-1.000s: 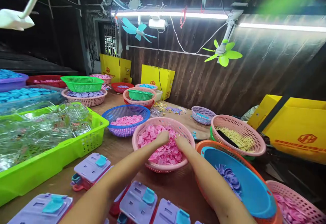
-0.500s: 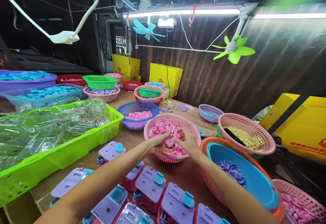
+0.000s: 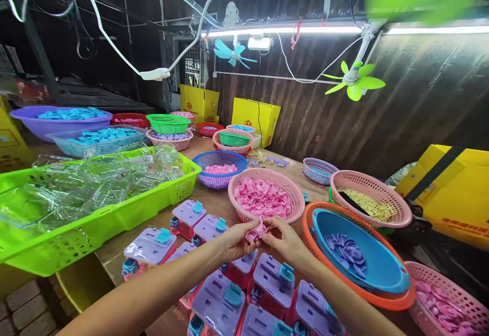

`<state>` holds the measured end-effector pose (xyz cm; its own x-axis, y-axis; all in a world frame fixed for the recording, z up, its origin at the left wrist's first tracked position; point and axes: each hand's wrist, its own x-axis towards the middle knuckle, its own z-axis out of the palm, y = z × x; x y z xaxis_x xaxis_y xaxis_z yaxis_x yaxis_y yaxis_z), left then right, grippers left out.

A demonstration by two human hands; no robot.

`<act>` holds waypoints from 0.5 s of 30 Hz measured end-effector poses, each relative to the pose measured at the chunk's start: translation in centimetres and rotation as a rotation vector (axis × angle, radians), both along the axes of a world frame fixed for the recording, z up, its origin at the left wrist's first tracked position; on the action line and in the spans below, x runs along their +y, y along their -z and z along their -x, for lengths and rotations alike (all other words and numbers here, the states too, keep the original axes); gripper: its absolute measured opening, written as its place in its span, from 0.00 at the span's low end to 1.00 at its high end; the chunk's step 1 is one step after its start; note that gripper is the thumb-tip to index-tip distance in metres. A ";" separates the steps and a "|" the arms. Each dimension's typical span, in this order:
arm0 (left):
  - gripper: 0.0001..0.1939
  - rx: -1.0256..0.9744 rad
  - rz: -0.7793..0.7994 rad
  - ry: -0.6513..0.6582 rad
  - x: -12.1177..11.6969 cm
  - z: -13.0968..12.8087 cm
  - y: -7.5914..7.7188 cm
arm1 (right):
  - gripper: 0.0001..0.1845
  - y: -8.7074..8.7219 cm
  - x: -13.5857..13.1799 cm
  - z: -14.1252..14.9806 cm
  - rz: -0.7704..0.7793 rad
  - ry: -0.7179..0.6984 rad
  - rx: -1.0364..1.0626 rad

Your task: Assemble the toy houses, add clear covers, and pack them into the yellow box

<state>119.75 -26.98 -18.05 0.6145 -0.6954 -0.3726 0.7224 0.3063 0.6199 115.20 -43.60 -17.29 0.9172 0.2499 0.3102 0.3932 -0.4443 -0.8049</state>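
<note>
My left hand [image 3: 235,241] and my right hand [image 3: 284,239] meet just in front of a pink basket [image 3: 296,198] filled with small pink plastic pieces [image 3: 263,198]. Both hands pinch a few of these pink pieces [image 3: 255,233] between their fingertips. Below the hands, several purple-lidded toy boxes with teal clips [image 3: 217,300] stand on the wooden table [image 3: 214,201].
A blue bowl of purple parts [image 3: 382,259] sits in an orange basket at right. A lime-green crate of clear plastic shells [image 3: 87,224] lies at left. More baskets [image 3: 219,160] and yellow cartons [image 3: 254,117] stand behind. Another pink basket [image 3: 443,300] is at bottom right.
Both hands drew back out of the pink basket toward me, holding a few pink pieces. The camera view shifted back and left, showing more toy boxes.
</note>
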 end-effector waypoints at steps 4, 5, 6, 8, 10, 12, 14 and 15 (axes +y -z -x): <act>0.15 0.044 0.039 -0.007 1.5 1.2 0.9 | 0.15 0.7 1.6 0.8 -0.040 -0.016 -0.022; 0.15 0.041 0.048 -0.003 2.1 1.3 1.2 | 0.15 0.8 2.0 0.9 -0.084 -0.050 0.006; 0.15 0.041 0.055 0.004 2.7 1.4 1.6 | 0.16 0.9 2.3 0.8 -0.138 -0.097 0.054; 0.15 0.049 0.064 0.032 4.0 1.6 2.2 | 0.19 1.1 3.0 0.6 -0.238 -0.203 0.182; 0.14 0.076 0.070 0.058 5.4 1.9 2.5 | 0.19 1.4 3.8 0.3 -0.301 -0.268 0.287; 0.13 0.109 0.058 0.044 6.7 2.2 2.5 | 0.18 1.5 4.7 0.0 -0.338 -0.288 0.336; 0.12 0.137 0.048 -0.012 7.8 2.5 2.4 | 0.17 1.6 5.8 -0.3 -0.346 -0.298 0.339; 0.11 0.149 0.047 -0.052 8.2 2.7 2.3 | 0.16 1.5 6.3 -0.4 -0.330 -0.298 0.315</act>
